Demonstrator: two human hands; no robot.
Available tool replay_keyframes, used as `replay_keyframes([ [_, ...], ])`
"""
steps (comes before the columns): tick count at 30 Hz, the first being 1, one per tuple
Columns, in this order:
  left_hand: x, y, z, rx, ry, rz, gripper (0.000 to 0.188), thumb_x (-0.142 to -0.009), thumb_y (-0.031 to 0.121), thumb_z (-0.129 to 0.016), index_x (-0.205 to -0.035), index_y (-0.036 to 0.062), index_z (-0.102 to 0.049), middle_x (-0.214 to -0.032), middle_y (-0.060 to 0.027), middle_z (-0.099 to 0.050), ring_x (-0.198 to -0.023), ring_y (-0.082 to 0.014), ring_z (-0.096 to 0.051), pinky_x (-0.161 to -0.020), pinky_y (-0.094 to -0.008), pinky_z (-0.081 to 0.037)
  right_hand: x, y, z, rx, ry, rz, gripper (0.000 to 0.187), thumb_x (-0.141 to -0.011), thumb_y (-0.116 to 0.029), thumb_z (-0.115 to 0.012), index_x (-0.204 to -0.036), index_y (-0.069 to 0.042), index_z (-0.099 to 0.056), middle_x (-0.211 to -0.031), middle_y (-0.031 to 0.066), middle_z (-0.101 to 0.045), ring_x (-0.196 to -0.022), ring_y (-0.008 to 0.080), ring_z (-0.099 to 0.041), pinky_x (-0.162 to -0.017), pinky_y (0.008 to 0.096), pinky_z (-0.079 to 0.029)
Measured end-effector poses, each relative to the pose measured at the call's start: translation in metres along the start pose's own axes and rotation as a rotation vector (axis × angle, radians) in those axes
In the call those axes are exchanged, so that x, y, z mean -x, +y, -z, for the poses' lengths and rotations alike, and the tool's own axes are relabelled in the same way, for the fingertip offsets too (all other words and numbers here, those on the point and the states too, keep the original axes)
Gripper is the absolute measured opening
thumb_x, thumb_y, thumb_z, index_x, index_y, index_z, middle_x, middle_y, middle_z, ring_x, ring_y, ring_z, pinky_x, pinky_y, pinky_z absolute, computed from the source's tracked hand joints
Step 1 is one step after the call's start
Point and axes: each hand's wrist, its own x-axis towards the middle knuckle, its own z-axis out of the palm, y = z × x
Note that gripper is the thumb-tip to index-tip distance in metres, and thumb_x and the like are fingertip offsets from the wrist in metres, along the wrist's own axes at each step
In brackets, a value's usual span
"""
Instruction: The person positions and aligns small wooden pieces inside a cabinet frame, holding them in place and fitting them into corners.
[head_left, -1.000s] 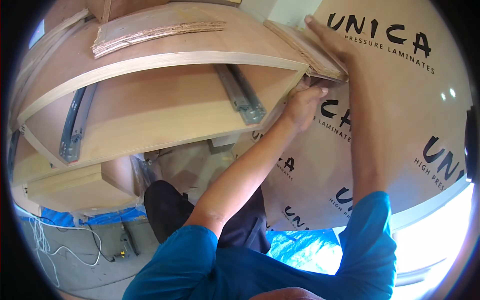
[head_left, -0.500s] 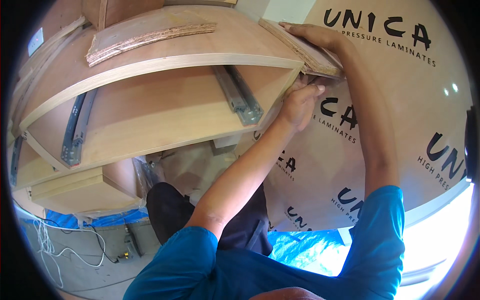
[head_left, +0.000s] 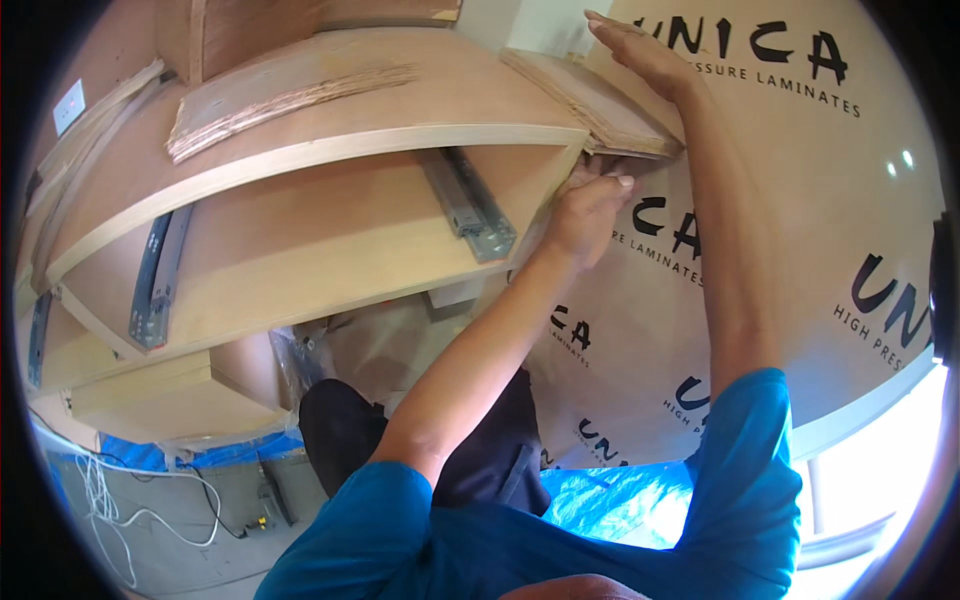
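Plywood offcut, small, flat and pale brown (head_left: pixel 590 105), is lying at the right end of the curved plywood cabinet top (head_left: pixel 400 90). Right hand (head_left: pixel 650 60) is pressing flat on it, fingers spread; left hand (head_left: pixel 590 205) is curling its grip under its lower edge, beside the metal drawer slide (head_left: pixel 470 205).

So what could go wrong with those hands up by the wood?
The left hand sits tucked under the plywood scrap, right at the cabinet corner, so fingers might get pinched or catch splinters from the rough layered edge. The right hand only rests flat on top of the scrap, so it could perhaps slide off and fall.
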Motion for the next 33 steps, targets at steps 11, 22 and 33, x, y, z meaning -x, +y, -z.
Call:
replay_keyframes([
  [11,-0.001,0.000,0.002,0.017,0.002,-0.030,0.065,-0.087,0.003,-0.056,-0.147,0.0145,-0.035,-0.153,-0.0069,-0.037,-0.140,-0.0295,-0.036,-0.114,-0.0535,-0.030,-0.004,0.006,-0.006,0.283,-0.200,-0.151,0.059,-0.101,-0.037,-0.049,-0.149,-0.002,-0.045,-0.153,0.0146,-0.047,-0.139,0.0260,-0.046,-0.117,0.0334,-0.031],
  [22,0.002,0.007,0.001,-0.027,-0.025,0.002,0.069,-0.088,0.005,-0.057,-0.150,0.0165,-0.029,-0.154,-0.0058,-0.035,-0.143,-0.0289,-0.034,-0.114,-0.0565,-0.027,0.005,-0.007,-0.002,0.089,-0.099,-0.201,0.060,-0.103,-0.045,-0.047,-0.152,-0.010,-0.044,-0.153,0.0131,-0.047,-0.141,0.0263,-0.043,-0.118,0.0361,-0.030],
  [33,0.002,-0.001,0.007,-0.058,0.008,-0.004,0.065,-0.087,0.005,-0.058,-0.147,0.0140,-0.036,-0.146,-0.0041,-0.043,-0.138,-0.0274,-0.040,-0.109,-0.0528,-0.036,0.103,-0.055,-0.009,0.147,0.314,0.007,0.063,-0.105,-0.037,-0.044,-0.153,0.003,-0.033,-0.159,0.0222,-0.034,-0.146,0.0332,-0.035,-0.120,0.0438,-0.027],
])
